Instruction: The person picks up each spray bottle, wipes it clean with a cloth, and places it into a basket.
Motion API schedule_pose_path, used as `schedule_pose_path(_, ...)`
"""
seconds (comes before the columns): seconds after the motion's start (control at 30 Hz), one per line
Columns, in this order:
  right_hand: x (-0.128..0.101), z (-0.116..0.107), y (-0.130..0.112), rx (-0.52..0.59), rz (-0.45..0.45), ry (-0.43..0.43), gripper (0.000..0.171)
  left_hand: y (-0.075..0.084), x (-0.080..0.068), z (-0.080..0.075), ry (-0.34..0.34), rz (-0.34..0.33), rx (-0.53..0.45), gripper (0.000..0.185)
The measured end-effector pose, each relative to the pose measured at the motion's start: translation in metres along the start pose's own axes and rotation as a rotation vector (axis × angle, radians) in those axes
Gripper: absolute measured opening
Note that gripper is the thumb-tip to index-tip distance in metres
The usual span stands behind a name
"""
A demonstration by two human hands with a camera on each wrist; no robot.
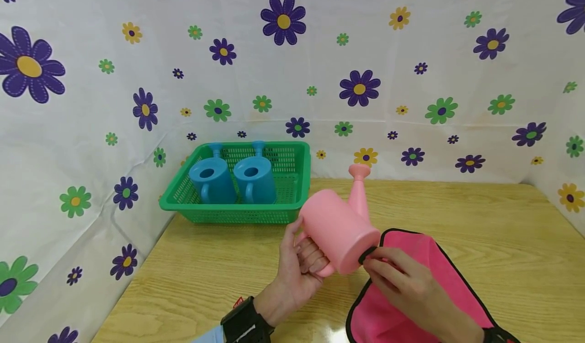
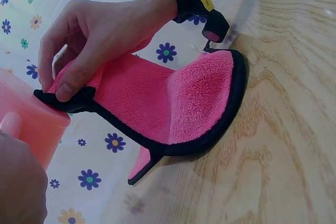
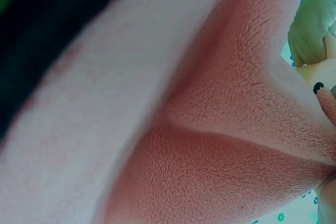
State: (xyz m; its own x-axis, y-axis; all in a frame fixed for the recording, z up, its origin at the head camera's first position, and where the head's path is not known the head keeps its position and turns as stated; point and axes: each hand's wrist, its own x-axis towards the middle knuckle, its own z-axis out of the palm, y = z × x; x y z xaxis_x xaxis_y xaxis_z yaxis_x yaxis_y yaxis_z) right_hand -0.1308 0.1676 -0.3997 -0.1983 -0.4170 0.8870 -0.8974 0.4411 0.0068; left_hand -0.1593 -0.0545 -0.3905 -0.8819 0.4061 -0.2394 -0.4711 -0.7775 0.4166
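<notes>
A light wooden table (image 1: 480,221) with visible grain is occupying the lower part of the head view. Its near edge is reflecting overhead light as a glossy patch. A white backdrop sheet (image 1: 411,53) printed with purple, green and yellow flowers is enclosing the table on three sides: behind it, to its left and to its right. The sheet is hanging with soft creases and is folding at the two rear corners of the table. On the left side, the sheet is sloping down past the table edge. Lighting is falling evenly across the table, with no hard shadows. The left wrist view is showing the same wood grain (image 2: 283,171) and the flowered sheet (image 2: 100,150) beyond the table edge.
</notes>
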Motion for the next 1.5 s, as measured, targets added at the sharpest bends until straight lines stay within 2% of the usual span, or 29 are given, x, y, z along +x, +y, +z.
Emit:
schedule_pose_path(0.17, 0.0, 0.002, -0.004, 0.008, 0.004, -0.012, 0.031, 0.001, 0.001, 0.0, -0.011, 0.01, 0.001, 0.062)
schedule_pose_path(0.47, -0.003, 0.006, -0.008, -0.008, -0.063, -0.064, 0.032, 0.002, 0.0, -0.003, -0.04, -0.014, -0.011, 0.063)
schedule_pose_path(0.67, -0.01, 0.006, -0.011, -0.04, -0.077, -0.166, 0.035, 0.001, 0.0, -0.002, -0.038, -0.015, -0.01, 0.063)
schedule_pose_path(0.8, -0.01, 0.004, -0.016, -0.024, -0.038, -0.262, 0.035, 0.002, 0.001, -0.003, -0.015, 0.004, -0.003, 0.063)
schedule_pose_path(0.97, -0.012, 0.0, -0.02, -0.071, 0.0, -0.36, 0.04, 0.004, 0.002, -0.002, -0.008, 0.019, -0.003, 0.063)
schedule_pose_path(1.1, -0.012, -0.003, -0.017, -0.09, -0.021, -0.323, 0.042, 0.006, 0.002, -0.002, -0.028, 0.014, 0.013, 0.063)
schedule_pose_path(1.3, -0.006, -0.009, -0.009, -0.049, -0.056, -0.166, 0.037, 0.006, 0.001, -0.004, -0.003, 0.009, 0.067, 0.062)
schedule_pose_path(1.43, -0.001, -0.016, -0.001, -0.02, -0.043, -0.054, 0.036, 0.01, 0.003, -0.007, -0.014, 0.025, 0.191, 0.06)
schedule_pose_path(1.5, 0.003, -0.02, 0.003, -0.008, -0.025, -0.02, 0.035, 0.012, 0.004, -0.01, -0.049, 0.071, 0.318, 0.058)
